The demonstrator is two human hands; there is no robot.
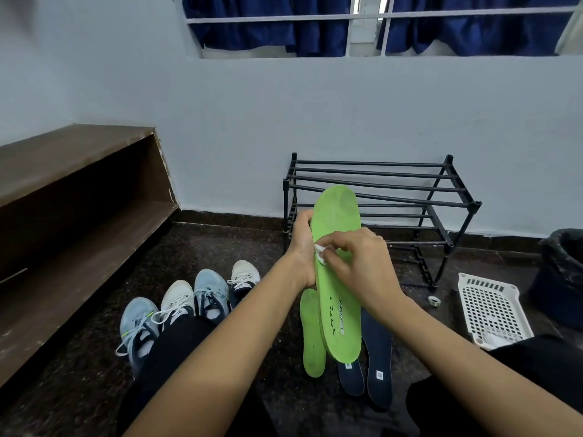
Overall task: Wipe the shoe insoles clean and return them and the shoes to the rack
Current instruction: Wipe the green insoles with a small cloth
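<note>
From the head view, the green insole (339,279) stands nearly upright in front of the person. It looks light, thin and bendy, so it probably flexes under pressure. It is best held along one long edge near the middle, with support behind the spot being rubbed.

The left hand (301,247) holds it that way, its fingers (304,217) curled round the insole's left edge. The right hand (362,263) has its fingertips (344,244) bunched together, pinching a small white wipe (320,255) against the insole's face, just beside the left palm.

Below the fingers, a second green insole (310,335) and two dark insoles (377,357) lie on the floor. The four shoes (189,307) sit well to the left of the hands, and the rack (378,187) stands just beyond them.
</note>
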